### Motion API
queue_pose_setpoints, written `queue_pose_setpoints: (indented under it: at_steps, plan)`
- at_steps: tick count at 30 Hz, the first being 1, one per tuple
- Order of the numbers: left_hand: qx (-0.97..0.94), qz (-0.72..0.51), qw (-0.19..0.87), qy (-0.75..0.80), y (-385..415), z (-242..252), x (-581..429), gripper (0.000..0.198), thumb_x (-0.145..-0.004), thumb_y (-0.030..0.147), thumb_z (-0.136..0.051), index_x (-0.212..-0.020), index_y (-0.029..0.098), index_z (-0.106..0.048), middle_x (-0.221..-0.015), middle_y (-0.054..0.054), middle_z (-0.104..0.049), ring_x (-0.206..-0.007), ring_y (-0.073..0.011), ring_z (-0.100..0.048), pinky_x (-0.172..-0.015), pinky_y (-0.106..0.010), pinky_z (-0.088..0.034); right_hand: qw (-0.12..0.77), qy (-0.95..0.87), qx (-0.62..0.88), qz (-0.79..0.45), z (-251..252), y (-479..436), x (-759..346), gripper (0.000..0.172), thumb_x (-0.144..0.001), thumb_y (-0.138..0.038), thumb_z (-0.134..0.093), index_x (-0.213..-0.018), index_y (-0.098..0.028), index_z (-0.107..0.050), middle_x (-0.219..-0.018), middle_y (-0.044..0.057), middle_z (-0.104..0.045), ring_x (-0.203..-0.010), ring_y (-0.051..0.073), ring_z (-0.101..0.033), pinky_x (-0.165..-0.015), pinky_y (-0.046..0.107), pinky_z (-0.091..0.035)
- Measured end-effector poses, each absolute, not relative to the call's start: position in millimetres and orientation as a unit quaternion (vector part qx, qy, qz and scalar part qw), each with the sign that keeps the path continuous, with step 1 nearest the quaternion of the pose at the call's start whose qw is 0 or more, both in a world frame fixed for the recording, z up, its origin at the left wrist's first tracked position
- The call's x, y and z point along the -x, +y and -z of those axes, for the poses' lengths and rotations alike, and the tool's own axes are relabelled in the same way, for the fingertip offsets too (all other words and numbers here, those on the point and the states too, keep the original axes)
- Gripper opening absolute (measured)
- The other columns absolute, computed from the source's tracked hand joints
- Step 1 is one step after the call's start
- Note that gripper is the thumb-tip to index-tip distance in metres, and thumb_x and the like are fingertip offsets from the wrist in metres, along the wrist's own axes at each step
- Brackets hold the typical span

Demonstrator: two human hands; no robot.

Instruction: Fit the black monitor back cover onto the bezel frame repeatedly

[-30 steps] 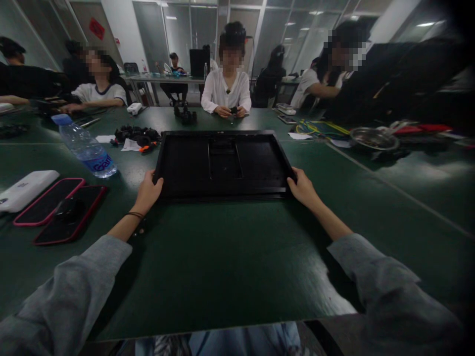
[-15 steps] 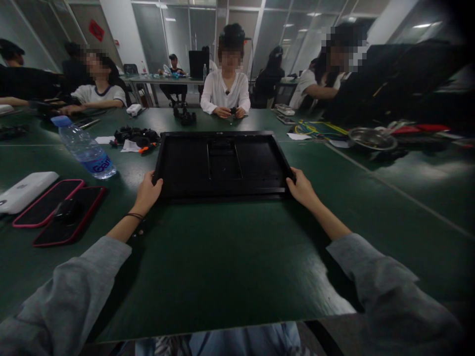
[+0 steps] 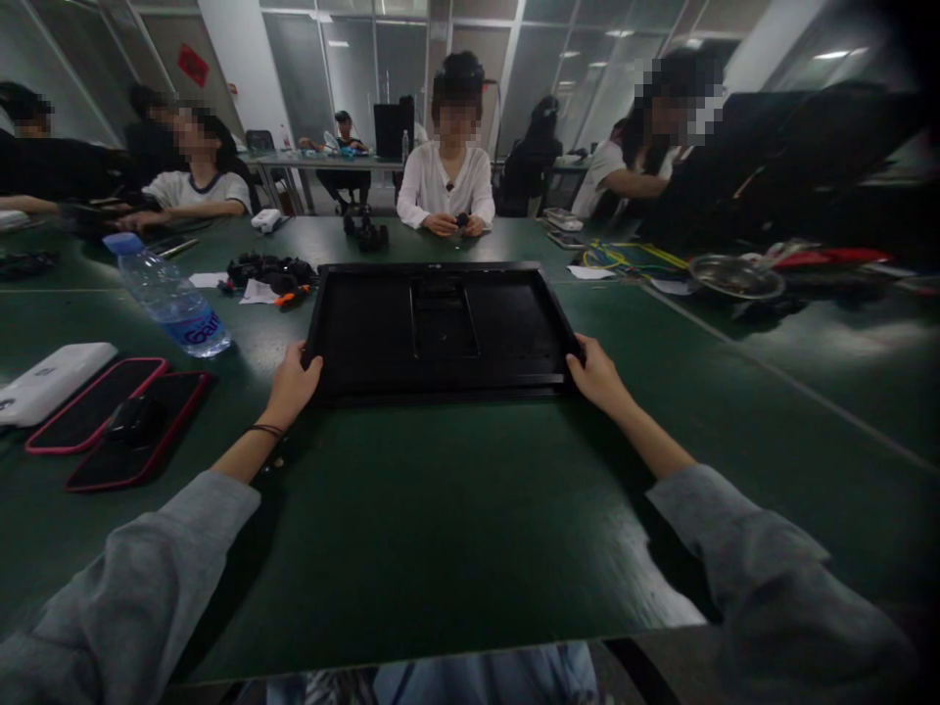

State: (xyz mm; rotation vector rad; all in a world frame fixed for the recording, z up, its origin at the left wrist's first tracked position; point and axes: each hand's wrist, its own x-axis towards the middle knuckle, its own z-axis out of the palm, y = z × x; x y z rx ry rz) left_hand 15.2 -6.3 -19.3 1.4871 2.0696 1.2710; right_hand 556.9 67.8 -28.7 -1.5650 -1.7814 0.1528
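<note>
A black monitor casing (image 3: 367, 328), wide and shallow with a raised rim, lies on the green table (image 3: 411, 529) in front of me. In its middle is a rectangular recess, and a small light mark sits on its far rim. My left hand (image 3: 294, 384) grips the left side near the front corner, thumb on top and fingers hidden beneath the edge. On the opposite side, my right hand (image 3: 598, 374) is closed on the casing's right edge in the same way. Both forearms stretch forward over the tabletop.
Left of my arm are a water bottle (image 3: 172, 304), a white device (image 3: 55, 382) and two red-edged phones (image 3: 99, 406), one with a black object (image 3: 136, 419) on it. Black parts (image 3: 271, 269) lie beyond. A metal bowl (image 3: 734, 277) and cables (image 3: 624, 257) are at right. A co-worker (image 3: 447, 181) sits opposite.
</note>
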Motion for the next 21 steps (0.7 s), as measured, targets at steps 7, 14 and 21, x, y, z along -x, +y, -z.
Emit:
queue_pose_setpoints:
  at_steps: [7,14,21]
  plan:
    - [-0.524,-0.430,0.138,0.722,-6.7,19.5,-15.2,0.049,-0.092,0.029,-0.058,-0.138,0.013,-0.055,-0.139,-0.020,-0.065,-0.130,-0.0317,-0.062,-0.112,-0.049,-0.047,0.372,-0.690,0.617,-0.070,27.0,66.5,-555.8,0.056,-0.086,-0.036,-0.052,-0.137,-0.014,-0.053,-0.137,0.022,-0.063,-0.130,0.036,-0.060,-0.115,0.056,-0.043]
    - [-0.520,-0.439,0.145,0.719,-6.4,19.9,-14.3,0.050,-0.090,0.030,-0.059,-0.138,0.014,-0.055,-0.139,-0.019,-0.065,-0.129,-0.0301,-0.063,-0.112,-0.048,-0.048,0.373,-0.692,0.615,-0.070,25.7,65.8,-555.2,0.055,-0.087,-0.039,-0.053,-0.137,-0.015,-0.054,-0.136,0.022,-0.063,-0.129,0.038,-0.060,-0.115,0.058,-0.043]
    - [-0.512,-0.439,0.146,0.724,-8.7,17.1,-16.4,0.050,-0.089,0.030,-0.060,-0.136,0.016,-0.057,-0.135,-0.018,-0.068,-0.127,-0.0305,-0.064,-0.113,-0.050,-0.047,0.384,-0.691,0.608,-0.072,26.9,66.0,-556.0,0.056,-0.087,-0.044,-0.055,-0.137,-0.018,-0.054,-0.134,0.020,-0.065,-0.127,0.038,-0.061,-0.113,0.060,-0.044]
